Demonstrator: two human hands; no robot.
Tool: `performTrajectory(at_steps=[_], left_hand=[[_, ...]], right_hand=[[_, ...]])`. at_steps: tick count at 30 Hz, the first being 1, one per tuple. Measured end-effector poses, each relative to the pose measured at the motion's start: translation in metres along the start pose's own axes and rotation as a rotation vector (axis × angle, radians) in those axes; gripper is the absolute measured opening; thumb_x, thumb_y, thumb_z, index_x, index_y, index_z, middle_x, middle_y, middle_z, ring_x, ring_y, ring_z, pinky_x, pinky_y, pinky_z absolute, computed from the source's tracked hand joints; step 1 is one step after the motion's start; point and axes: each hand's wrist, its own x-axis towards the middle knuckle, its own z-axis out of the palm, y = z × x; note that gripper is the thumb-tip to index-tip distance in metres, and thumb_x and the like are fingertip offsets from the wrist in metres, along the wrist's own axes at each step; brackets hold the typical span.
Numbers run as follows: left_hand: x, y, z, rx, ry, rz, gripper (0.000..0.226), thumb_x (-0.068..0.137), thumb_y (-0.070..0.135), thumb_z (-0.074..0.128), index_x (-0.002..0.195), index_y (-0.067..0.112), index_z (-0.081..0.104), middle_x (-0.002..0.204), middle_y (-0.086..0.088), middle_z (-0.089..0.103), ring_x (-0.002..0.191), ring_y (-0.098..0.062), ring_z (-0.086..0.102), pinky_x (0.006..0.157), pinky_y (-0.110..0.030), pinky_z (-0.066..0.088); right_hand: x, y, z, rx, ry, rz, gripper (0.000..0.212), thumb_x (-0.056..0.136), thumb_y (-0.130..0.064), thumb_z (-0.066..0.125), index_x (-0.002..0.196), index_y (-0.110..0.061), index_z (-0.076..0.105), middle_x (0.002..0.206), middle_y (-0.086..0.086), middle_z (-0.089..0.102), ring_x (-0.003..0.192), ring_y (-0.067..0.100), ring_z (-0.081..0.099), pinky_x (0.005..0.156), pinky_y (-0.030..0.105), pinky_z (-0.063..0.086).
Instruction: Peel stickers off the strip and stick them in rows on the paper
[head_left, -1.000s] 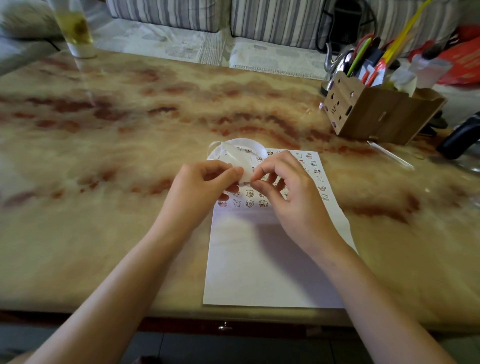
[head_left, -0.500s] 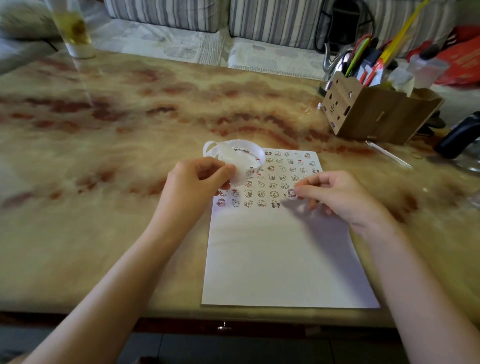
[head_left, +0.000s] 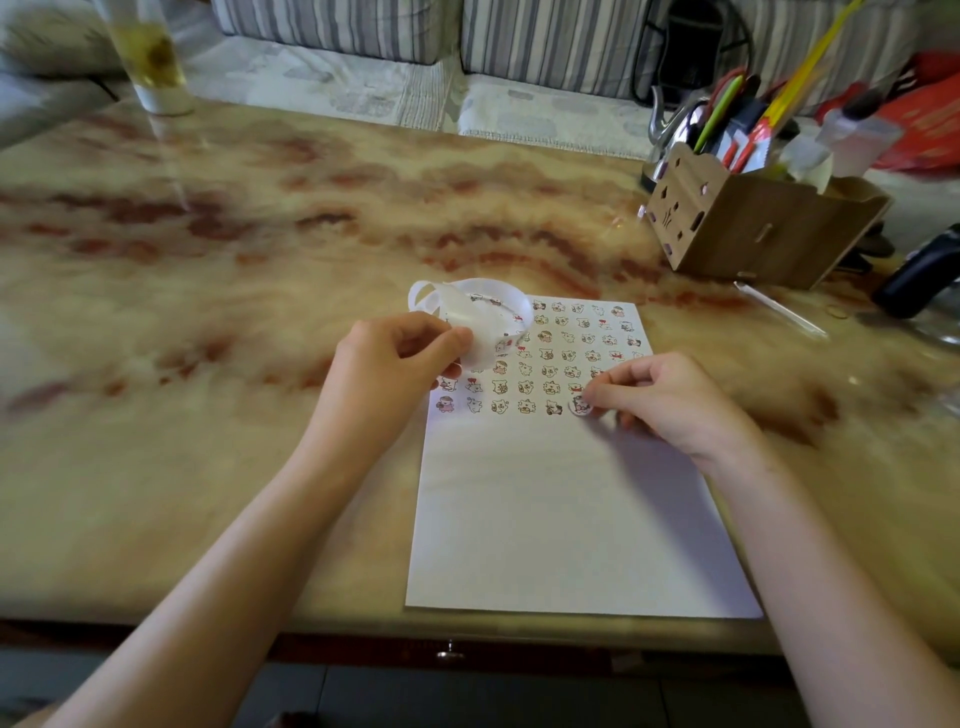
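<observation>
Several rows (head_left: 566, 358) top the paper (head_left: 571, 519) (lower half blank); my right hand (head_left: 670, 400) pinches a sticker (head_left: 579, 406) onto the last row, left hand (head_left: 384, 364) gripping the strip (head_left: 483, 312).

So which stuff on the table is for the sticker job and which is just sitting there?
For the job: sticker strip held by left hand, sticker pinched by right hand, paper.
Just lying about: drinking glass, wooden pen holder with pens.

Paper (head_left: 571, 519) bears stickers (head_left: 569, 356) (apparently cartoon animals) across its top; curled strip (head_left: 498, 299) overlaps one corner.
</observation>
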Motion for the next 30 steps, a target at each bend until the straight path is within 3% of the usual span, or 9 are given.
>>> performTrajectory(at_steps=[8, 20, 30], left_hand=[[0.0, 0.001, 0.0, 0.007, 0.001, -0.005, 0.016, 0.089, 0.025, 0.062, 0.081, 0.017, 0.074, 0.071, 0.004, 0.072, 0.071, -0.003, 0.067, 0.072, -0.016, 0.05], [0.0, 0.001, 0.001, -0.007, 0.001, -0.02, 0.016, 0.089, 0.025, 0.062, 0.082, 0.017, 0.074, 0.074, 0.002, 0.073, 0.077, -0.01, 0.069, 0.078, -0.024, 0.052], [0.0, -0.001, 0.001, -0.01, 0.001, -0.009, 0.016, 0.089, 0.025, 0.062, 0.08, 0.018, 0.074, 0.07, 0.004, 0.072, 0.07, -0.003, 0.066, 0.07, -0.014, 0.049]], right_hand=[[0.0, -0.001, 0.001, -0.022, -0.002, -0.004, 0.008, 0.077, -0.007, 0.072, 0.07, -0.011, 0.073, 0.053, -0.007, 0.065, 0.035, 0.003, 0.04, 0.037, 0.011, 0.031], [-0.001, 0.001, 0.004, -0.063, 0.037, -0.017, 0.005, 0.075, -0.011, 0.074, 0.07, -0.012, 0.074, 0.062, -0.005, 0.069, 0.041, 0.007, 0.041, 0.045, 0.019, 0.033], [-0.001, 0.002, 0.01, -0.096, 0.08, -0.032, 0.002, 0.077, -0.008, 0.071, 0.075, -0.008, 0.071, 0.069, 0.003, 0.068, 0.045, 0.011, 0.043, 0.049, 0.023, 0.034]])
